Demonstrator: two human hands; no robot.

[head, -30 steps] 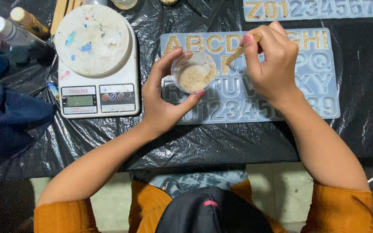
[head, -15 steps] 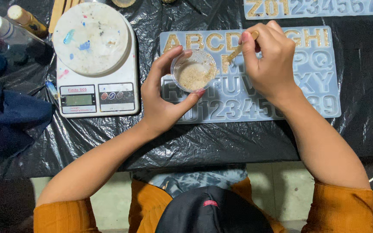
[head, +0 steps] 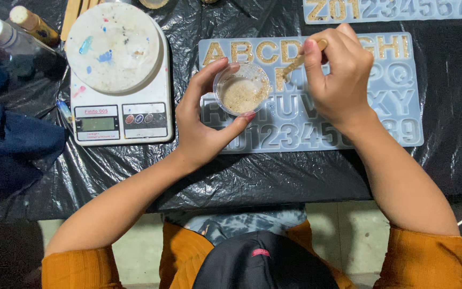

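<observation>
My left hand [head: 201, 120] grips a small clear plastic cup [head: 241, 90] of pale gold glittery mix, held over a pale blue silicone letter-and-number mould [head: 397, 107]. My right hand [head: 343, 80] pinches a wooden stick [head: 298, 61], whose lower tip points down at the mould just right of the cup. Several letters in the mould's top row are filled with gold. My right hand covers the mould's middle.
A white kitchen scale [head: 118, 80] with a paint-smeared round plate stands left of the cup. Small bottles [head: 6, 35] and wooden sticks [head: 73, 16] lie at the far left. A second mould [head: 391, 9] lies along the top edge. Dark blue cloth [head: 12, 150] sits left. Black plastic sheet [head: 295, 176] covers the table.
My right hand has turned slightly, and the stick tip has dipped lower beside the cup. The cup and my left hand stay nearly in place.
</observation>
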